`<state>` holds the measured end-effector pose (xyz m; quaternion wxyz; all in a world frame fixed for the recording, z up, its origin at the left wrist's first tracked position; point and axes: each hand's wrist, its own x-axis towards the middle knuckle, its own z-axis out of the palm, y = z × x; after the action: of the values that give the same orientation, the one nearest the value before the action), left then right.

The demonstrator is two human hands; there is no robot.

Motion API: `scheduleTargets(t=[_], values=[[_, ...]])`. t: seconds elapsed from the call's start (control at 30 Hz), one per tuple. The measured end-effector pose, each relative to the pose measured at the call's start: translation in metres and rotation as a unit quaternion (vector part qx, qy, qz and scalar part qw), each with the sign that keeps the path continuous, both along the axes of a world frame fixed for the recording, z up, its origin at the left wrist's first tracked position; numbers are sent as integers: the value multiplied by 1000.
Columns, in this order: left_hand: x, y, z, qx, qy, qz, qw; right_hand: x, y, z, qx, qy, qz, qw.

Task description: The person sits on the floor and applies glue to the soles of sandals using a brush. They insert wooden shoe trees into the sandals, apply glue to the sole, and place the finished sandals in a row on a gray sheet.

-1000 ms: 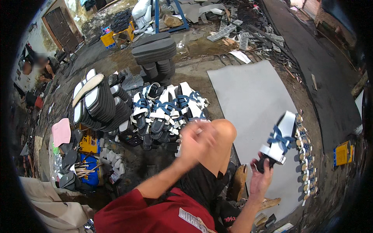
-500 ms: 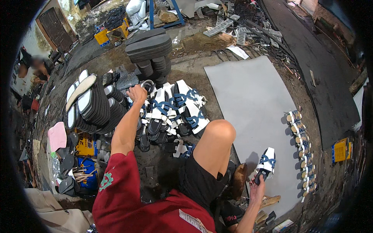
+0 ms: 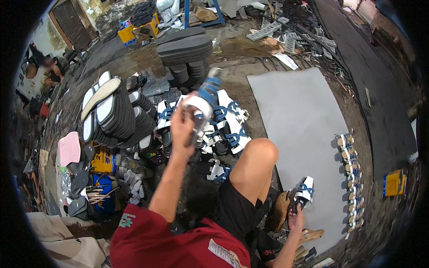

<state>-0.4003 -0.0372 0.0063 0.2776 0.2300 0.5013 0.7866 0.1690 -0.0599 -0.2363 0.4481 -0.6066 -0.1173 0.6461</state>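
Note:
My left hand (image 3: 181, 131) is closed around a strapped sandal (image 3: 199, 105), white and blue with a dark insole. It is raised over a pile of similar sandals (image 3: 234, 134) and slightly blurred by motion. At the lower right, my right hand (image 3: 296, 219) grips a second white and blue sandal (image 3: 305, 193) by its dark end, over a grey sheet (image 3: 299, 111). Along the sheet's right edge stands a row of strapped sandals (image 3: 351, 174).
Stacks of dark, white-topped soles (image 3: 118, 116) stand left of the pile, with thick grey soles (image 3: 185, 49) behind. A wooden shoe last (image 3: 279, 212) lies by my knee. Nearby are a yellow container (image 3: 103, 160) and a pink sheet (image 3: 69, 148). Another person (image 3: 52, 71) is far left.
My left hand has come up from the far left side of the pile and moved right, now carrying a sandal. My right hand keeps its sandal, which has tilted slightly.

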Motion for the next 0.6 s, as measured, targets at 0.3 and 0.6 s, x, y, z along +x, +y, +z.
scheduleTargets(t=[0.3,0.6], values=[[167,21,18,16,302,-68,951,-50,-25,114,94,-551,153,815],[275,12,-1,91,378,-183,903,-146,-35,276,282,-111,174,937]])
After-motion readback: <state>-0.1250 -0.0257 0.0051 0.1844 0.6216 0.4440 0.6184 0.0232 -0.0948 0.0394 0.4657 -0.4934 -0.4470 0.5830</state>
